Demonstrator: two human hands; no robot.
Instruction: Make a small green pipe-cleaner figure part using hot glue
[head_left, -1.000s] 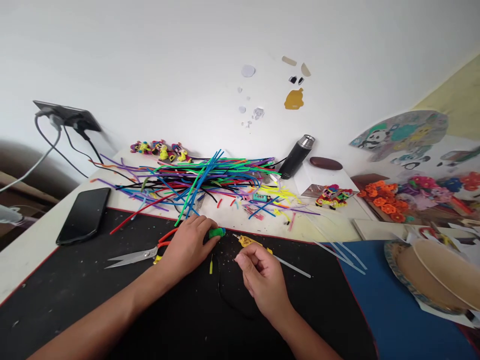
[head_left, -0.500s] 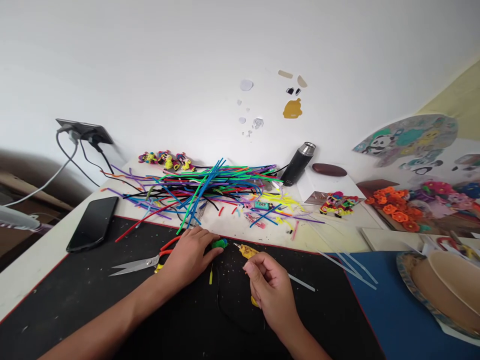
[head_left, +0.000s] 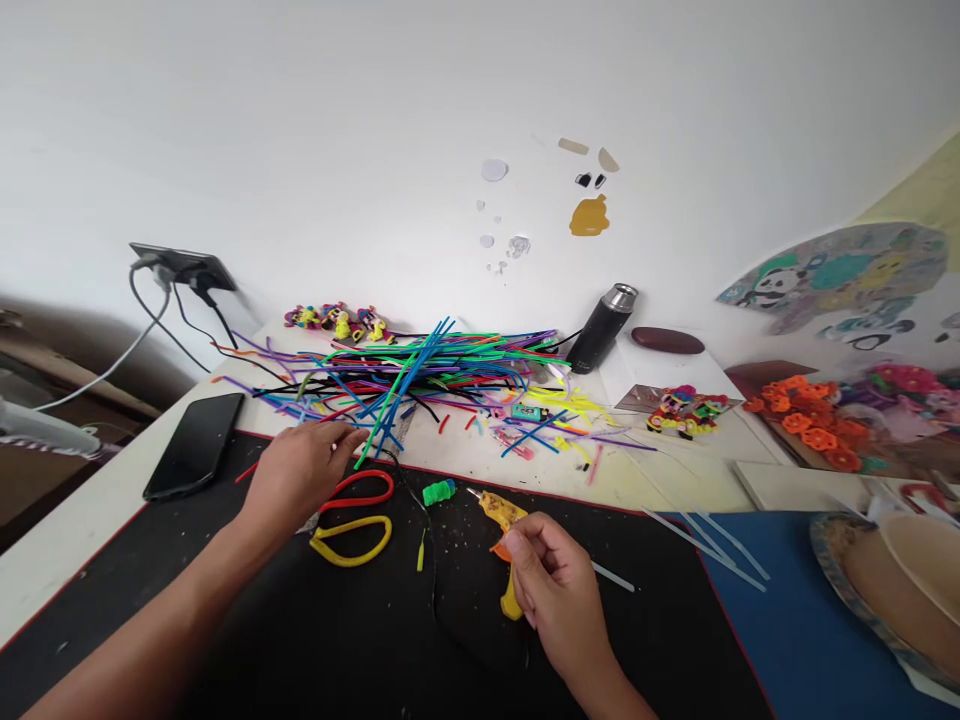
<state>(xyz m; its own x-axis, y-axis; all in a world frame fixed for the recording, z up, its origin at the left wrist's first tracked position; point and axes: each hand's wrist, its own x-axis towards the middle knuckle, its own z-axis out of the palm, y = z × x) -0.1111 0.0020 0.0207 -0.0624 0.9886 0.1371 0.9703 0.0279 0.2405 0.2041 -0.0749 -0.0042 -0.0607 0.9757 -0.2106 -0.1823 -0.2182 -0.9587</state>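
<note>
My left hand hovers over the scissors, fingers stretched toward the near edge of the pipe-cleaner heap; it covers the blades, while the red and yellow handle loops show. My right hand is closed in a pinch in front of a yellow hot glue gun on the black mat. Whatever sits between those fingertips is too small to make out. Left of the gun's nozzle lies a small green coiled piece with a blue end. Below that rests a thin yellow-green piece.
A phone lies at the left. Along the wall are small pipe-cleaner figures, a black flask and a white box. Clear glue sticks lie on the blue mat at right, near a bowl.
My left hand has left the green coiled piece and moved leftward over the scissors, uncovering their handles. My right hand stays pinched by the glue gun, shifted slightly right.
</note>
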